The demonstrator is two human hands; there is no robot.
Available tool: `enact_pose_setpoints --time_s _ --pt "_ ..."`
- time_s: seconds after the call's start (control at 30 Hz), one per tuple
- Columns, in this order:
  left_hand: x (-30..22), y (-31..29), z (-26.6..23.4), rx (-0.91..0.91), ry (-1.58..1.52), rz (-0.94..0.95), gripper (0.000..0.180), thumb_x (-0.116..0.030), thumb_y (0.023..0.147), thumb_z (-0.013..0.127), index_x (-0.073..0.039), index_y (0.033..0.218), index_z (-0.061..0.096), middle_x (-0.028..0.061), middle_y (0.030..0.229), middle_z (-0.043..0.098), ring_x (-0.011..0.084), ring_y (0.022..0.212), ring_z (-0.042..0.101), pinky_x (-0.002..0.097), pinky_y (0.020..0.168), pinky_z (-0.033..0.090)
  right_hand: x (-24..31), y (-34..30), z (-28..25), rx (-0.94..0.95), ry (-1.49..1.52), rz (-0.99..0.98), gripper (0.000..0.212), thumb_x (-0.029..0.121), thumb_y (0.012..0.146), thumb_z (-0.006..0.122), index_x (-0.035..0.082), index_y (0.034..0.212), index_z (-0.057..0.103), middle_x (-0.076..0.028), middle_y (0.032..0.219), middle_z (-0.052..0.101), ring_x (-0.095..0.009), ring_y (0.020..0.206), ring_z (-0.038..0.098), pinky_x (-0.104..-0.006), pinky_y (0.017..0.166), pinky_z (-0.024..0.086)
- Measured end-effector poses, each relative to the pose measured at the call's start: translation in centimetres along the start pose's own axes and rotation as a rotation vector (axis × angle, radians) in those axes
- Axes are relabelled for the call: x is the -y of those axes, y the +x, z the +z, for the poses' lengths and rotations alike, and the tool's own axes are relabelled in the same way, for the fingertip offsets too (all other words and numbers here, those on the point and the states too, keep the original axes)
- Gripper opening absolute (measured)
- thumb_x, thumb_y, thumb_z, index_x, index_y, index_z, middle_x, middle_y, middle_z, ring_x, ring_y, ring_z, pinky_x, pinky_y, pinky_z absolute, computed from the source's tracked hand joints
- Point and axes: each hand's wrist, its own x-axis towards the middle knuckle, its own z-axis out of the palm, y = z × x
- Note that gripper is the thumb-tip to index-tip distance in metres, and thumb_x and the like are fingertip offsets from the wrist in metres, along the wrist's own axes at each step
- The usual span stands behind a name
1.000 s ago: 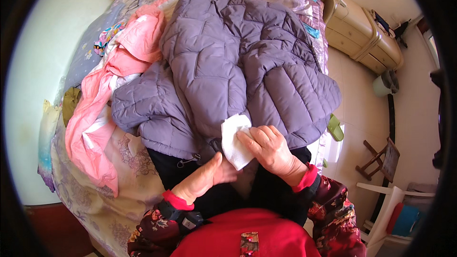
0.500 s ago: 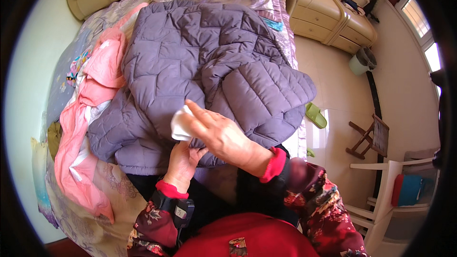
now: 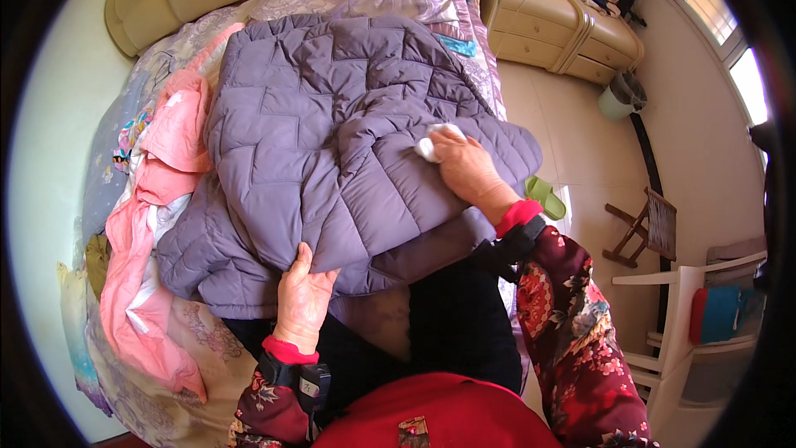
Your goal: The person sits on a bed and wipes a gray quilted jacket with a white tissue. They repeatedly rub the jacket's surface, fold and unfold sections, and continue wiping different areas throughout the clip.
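Observation:
A grey-purple quilted jacket (image 3: 282, 116) lies spread over the bed in front of me, one sleeve (image 3: 390, 182) stretched across its lower right part. My left hand (image 3: 305, 299) grips the near edge of the jacket, the thumb on top and the fingers tucked under the cloth. Over on the right, my right hand (image 3: 471, 170) is closed on a white cloth (image 3: 438, 141) and presses it against the quilted fabric. The cloth is bunched, so I cannot tell whether it is a wipe or a tissue.
Pink and white clothing (image 3: 137, 257) lies along the bed's left side. Right of the bed are a green slipper (image 3: 545, 197), a folding wooden stool (image 3: 645, 226), a white chair (image 3: 676, 307) and a bin (image 3: 620, 95). Beige drawers (image 3: 535, 21) stand at the back.
My right hand has moved right and away from the left hand, carrying the white cloth onto the jacket. The sleeve lies flatter and extends nearer to me. My left hand has shifted slightly nearer.

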Motion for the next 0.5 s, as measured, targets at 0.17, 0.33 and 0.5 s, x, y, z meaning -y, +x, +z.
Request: enact_pose_setpoints --time_s 0.17,0.33,0.5 --pt "0.3 -0.4 -1.3 -0.019 0.054 0.014 0.036 -0.026 0.097 0.056 0.0 0.122 0.054 0.0098 0.122 0.06 0.024 0.112 0.058 0.042 0.099 0.045 -0.3 -0.9 -3.2 0.121 0.315 0.432 0.031 0.004 0.087 0.043 0.006 0.112 0.061 -0.018 0.108 0.065 -0.033 0.095 0.066 -0.0382 0.081 0.053" --pt "0.3 -0.3 -1.3 -0.025 0.127 -0.015 0.038 -0.025 0.098 0.054 0.0 0.127 0.051 0.0114 0.126 0.058 0.0256 0.116 0.056 0.043 0.101 0.044 13.3 -1.3 -2.2 -0.016 0.088 -0.475 0.047 0.02 0.084 0.053 0.013 0.13 0.052 -0.014 0.129 0.053 -0.031 0.124 0.049 -0.0515 0.102 0.035" --pt "0.6 -1.5 -1.0 -0.077 0.181 0.002 0.038 -0.026 0.098 0.054 0.0 0.125 0.053 0.0099 0.125 0.058 0.0246 0.114 0.057 0.0433 0.101 0.044 10.3 -0.3 0.7 0.124 -0.098 -0.406 0.038 0.022 0.083 0.051 0.007 0.116 0.061 -0.008 0.126 0.058 -0.023 0.122 0.05 -0.0508 0.104 0.032"
